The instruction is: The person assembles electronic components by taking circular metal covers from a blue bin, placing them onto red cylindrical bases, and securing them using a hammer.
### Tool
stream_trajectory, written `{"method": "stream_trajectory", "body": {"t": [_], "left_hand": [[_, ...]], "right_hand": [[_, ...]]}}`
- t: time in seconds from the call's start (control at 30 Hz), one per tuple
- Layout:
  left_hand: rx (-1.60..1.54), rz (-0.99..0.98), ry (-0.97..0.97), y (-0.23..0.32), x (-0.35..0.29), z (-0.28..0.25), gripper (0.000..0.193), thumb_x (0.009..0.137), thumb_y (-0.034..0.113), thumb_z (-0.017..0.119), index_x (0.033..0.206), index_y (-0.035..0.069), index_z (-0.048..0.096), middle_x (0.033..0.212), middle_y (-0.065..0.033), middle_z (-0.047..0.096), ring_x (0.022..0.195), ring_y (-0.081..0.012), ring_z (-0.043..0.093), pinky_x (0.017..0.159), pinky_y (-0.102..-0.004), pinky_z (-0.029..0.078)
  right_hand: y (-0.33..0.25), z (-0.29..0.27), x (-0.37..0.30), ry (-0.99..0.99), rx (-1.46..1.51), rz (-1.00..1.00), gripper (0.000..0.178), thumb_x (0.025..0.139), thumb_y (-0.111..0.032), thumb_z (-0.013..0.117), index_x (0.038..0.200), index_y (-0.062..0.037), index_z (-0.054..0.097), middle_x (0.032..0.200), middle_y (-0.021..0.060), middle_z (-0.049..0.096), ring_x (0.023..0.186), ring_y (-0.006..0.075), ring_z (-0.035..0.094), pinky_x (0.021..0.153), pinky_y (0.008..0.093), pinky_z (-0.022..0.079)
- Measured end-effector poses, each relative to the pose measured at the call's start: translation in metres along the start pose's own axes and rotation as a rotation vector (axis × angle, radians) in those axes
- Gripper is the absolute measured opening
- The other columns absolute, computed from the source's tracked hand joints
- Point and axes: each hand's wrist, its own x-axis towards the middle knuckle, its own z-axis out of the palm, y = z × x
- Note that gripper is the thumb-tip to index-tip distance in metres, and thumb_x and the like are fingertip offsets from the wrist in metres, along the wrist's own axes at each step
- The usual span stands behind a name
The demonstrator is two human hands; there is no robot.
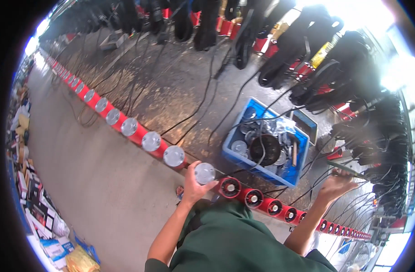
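Flat object [347, 169] at right grip [336, 186] too indistinct for a name

No words or numbers can be read here. Over at eight o'clock, a white and blue box [54, 249] looks like it has print on it (way too small and blurry to make out). The black and white boxes [40, 211] just above it are blurry too. At two o'clock, a yellow strip [322, 55] is too fuzzy to read.
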Motion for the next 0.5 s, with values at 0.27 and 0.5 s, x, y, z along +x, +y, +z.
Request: {"method": "stream_trajectory", "body": {"t": [0.27, 0.5], "left_hand": [[-0.120, 0.123, 0.047, -0.023, 0.003, -0.005, 0.087, 0.071, 0.029, 0.097, 0.142, 0.004, 0.054, 0.136, -0.0172, 0.062, 0.125, -0.0378, 0.060, 0.108, -0.0476, 0.047], [-0.089, 0.280, 0.093, -0.039, 0.010, -0.002, 0.086, 0.067, 0.031, 0.099, 0.138, 0.007, 0.057, 0.131, -0.0155, 0.066, 0.121, -0.0341, 0.064, 0.103, -0.0475, 0.047]], "right_hand": [[0.039, 0.155, -0.085, -0.875, -0.802, 0.670, 0.032, 0.083, -0.010, 0.070, 0.113, -0.0059, 0.061, 0.087, 0.0016, 0.054, 0.076, 0.0120, 0.054, 0.065, 0.0269, 0.045], [0.072, 0.238, -0.121, -2.136, -1.291, -0.165, 0.057, 0.068, -0.008, 0.083, 0.119, -0.0058, 0.058, 0.107, 0.0099, 0.056, 0.103, 0.0297, 0.058, 0.087, 0.0400, 0.050]]}}
